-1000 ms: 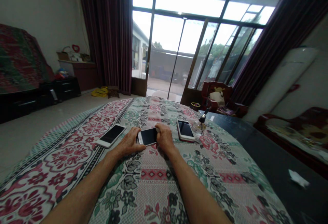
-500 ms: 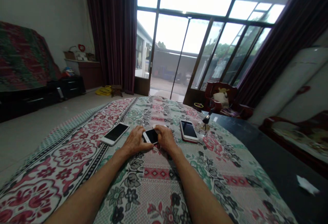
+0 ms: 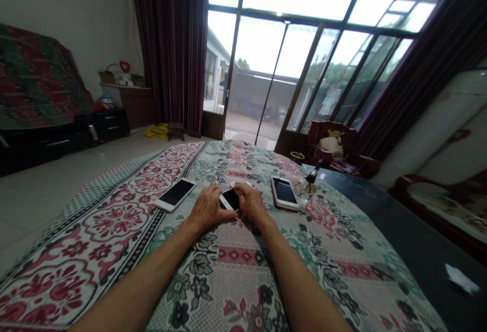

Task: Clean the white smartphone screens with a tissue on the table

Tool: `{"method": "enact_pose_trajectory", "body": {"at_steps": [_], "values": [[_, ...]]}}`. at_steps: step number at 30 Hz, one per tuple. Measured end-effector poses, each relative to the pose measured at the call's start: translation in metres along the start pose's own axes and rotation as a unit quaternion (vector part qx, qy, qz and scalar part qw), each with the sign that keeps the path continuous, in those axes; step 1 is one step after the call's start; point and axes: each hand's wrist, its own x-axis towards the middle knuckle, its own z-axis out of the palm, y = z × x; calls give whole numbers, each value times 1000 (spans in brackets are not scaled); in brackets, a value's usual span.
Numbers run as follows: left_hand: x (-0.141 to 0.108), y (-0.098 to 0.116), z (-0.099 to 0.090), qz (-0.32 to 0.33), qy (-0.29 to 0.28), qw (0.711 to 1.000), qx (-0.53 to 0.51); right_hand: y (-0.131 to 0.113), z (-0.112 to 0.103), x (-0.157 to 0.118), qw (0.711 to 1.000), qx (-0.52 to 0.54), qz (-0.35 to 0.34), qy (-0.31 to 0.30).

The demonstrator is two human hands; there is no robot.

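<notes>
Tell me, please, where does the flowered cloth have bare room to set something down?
Bare cloth lies between left forearm and right forearm, right of the latter, and beyond the held phone toward the glass door. The middle is crowded: left hand and right hand hold that phone between left phone and right phone.
</notes>
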Motion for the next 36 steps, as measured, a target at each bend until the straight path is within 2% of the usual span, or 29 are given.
{"method": "enact_pose_trajectory", "body": {"at_steps": [4, 7, 10, 14, 20, 24, 26, 29, 31, 33, 36], "values": [[-3, 1, 1, -2, -22, 1000, 18, 0, 2, -1, 1000, -6, -9, -19], [-2, -5, -6, 4, -56, 998, 20, -1, 0, -2, 1000, -4, -16, -26], [2, -16, -20, 54, -133, 988, -53, -1, -2, -2, 999, -4, -6, -32], [6, -24, -35, 74, -184, 970, -137, 2, -3, -2, 1000, -1, -3, -31], [8, -23, -34, 74, -181, 970, -147, -4, 1, -3, 999, 9, -22, -32], [9, -19, -27, 57, -149, 982, -104, -10, 3, -3, 995, 90, -1, -44], [7, -8, -24, 32, -133, 988, -67, -7, 2, -1, 991, 124, 44, -12], [2, 16, -16, -14, -105, 994, -14, 3, -5, 2, 981, 132, 111, 91], [-1, 29, -10, -11, -106, 994, 6, 10, -11, 4, 973, 125, 132, 139], [-3, 34, -7, -19, -108, 994, 28, 15, -16, 4, 971, 124, 135, 151], [1, 24, -17, -6, -151, 988, 17, 17, -19, 3, 971, 128, 133, 152]]}}
